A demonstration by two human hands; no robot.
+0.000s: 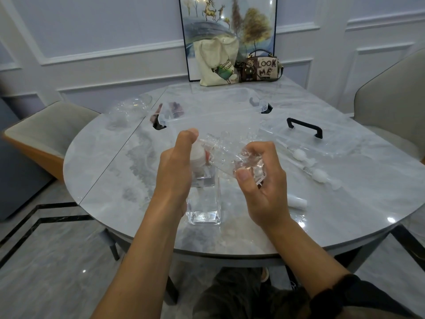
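A clear square bottle (205,203) with a white pump top (199,153) stands near the front of the marble table (299,226). My left hand (174,166) grips the pump top, thumb up. My right hand (259,178) holds a crumpled clear plastic wrapper (230,155) that stretches from my fingers toward the pump top. The wrapper hides part of the bottle's neck.
A clear storage box (213,111) with black clips sits behind the hands, its lid with a black handle (304,127) to the right. Two white-bulbed pump parts (319,174) and a white tube (297,202) lie at right. Bags (216,63) and a framed picture stand at the back; chairs flank the table.
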